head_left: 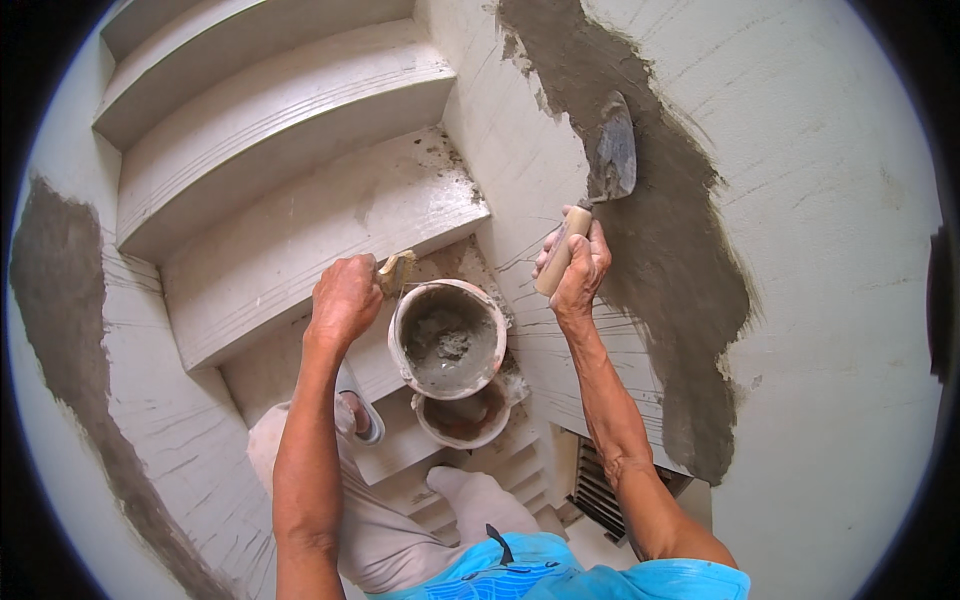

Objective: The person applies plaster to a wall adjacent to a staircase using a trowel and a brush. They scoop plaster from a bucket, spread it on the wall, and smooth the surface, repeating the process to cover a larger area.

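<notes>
My right hand [580, 262] is closed around the pale wooden handle of a trowel [614, 150]. The trowel's grey, mortar-smeared blade points up and away over a dark band of wet mortar [680, 270] on the right wall; whether it touches the wall cannot be told. My left hand [348, 297] is closed on what looks like a brush [398, 270] with tan bristles, its grip hidden by my fingers. Just right of that brush is a whitish bucket [393, 335] with grey mortar [450, 340] inside.
A second bucket [465, 440] sits partly hidden below the first. Curved white stairs [300, 215] rise at the far left. Another dark mortar patch [60, 290] covers the left wall. A dark slatted grille [600, 495] is near my right forearm. My sandalled foot [358, 412] stands on a step.
</notes>
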The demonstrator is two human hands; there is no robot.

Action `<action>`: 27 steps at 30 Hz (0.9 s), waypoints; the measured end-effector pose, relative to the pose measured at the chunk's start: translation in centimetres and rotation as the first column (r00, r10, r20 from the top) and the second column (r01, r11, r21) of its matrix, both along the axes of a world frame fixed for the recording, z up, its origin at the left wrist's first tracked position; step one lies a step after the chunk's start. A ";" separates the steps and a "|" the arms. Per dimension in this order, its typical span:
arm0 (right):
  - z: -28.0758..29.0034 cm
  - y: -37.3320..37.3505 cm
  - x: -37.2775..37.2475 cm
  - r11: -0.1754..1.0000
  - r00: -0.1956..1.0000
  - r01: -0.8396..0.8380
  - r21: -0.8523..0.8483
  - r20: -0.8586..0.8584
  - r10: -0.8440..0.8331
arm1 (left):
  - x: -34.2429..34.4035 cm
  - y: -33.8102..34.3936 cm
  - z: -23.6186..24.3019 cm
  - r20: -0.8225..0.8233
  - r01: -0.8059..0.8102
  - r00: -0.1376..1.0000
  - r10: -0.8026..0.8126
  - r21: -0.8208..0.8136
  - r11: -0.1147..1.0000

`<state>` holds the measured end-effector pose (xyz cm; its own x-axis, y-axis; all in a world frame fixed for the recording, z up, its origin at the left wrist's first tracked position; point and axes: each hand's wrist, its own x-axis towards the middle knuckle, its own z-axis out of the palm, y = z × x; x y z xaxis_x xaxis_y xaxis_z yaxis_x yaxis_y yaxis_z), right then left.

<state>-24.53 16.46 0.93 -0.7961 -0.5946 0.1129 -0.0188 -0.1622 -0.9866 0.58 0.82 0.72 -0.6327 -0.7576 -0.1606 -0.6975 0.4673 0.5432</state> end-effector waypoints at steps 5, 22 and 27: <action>1.8 -2.2 -1.1 0.998 0.998 -0.057 0.027 -0.025 0.057 | -0.5 0.4 -0.1 0.005 0.009 1.000 -0.009 0.030 1.000; 2.9 -2.1 -0.4 0.994 0.994 -0.108 -0.011 -0.011 0.108 | -0.4 0.8 0.1 0.012 0.005 1.000 -0.005 0.021 1.000; 3.5 -3.2 -2.3 0.990 0.990 -0.125 -0.067 0.052 0.128 | -0.8 0.8 0.0 -0.001 0.021 1.000 -0.021 0.017 1.000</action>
